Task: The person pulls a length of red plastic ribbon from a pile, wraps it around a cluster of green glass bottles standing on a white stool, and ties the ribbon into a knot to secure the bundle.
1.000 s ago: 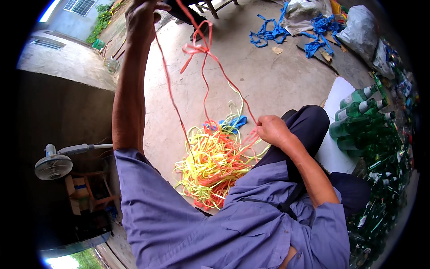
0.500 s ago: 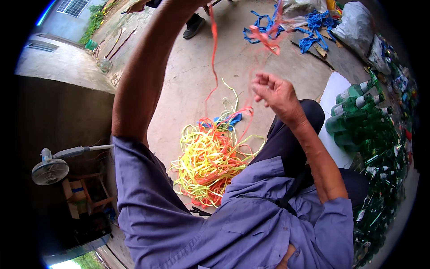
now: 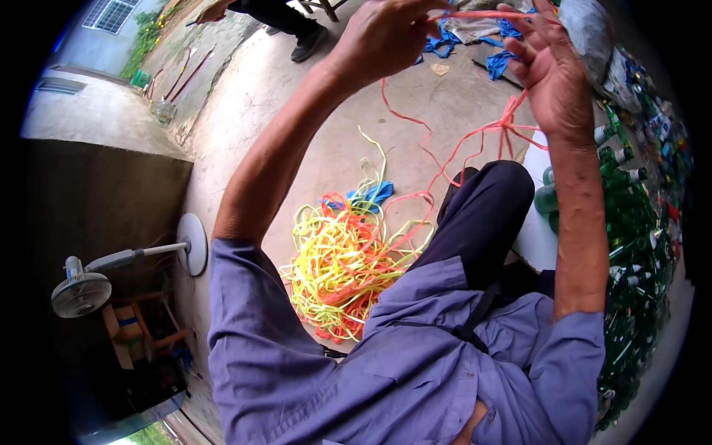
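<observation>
A strand of red plastic cord (image 3: 486, 14) stretches between my raised hands at the top of the view. My left hand (image 3: 389, 37) is closed on one end of that strand. At the other end, my right hand (image 3: 552, 85) has its fingers partly bent with the cord running across them. A loose knot of the same cord (image 3: 506, 121) hangs beside my right wrist, trailing strands toward the floor. Between my legs lies a tangled heap of yellow and red cord (image 3: 341, 267), with a blue strip (image 3: 374, 195) at its far edge.
Green glass bottles (image 3: 615, 196) are piled along the right, beside a white board (image 3: 535, 222). Blue strips and a pale plastic sack (image 3: 586, 33) lie at the far right. A standing fan (image 3: 81, 293) is on the left. Another person's leg (image 3: 297, 22) shows at the far left.
My right hand has moved up and to the right. My left hand has come down into view, and red cord now spans both hands. The knot hangs lower, by my right wrist.
</observation>
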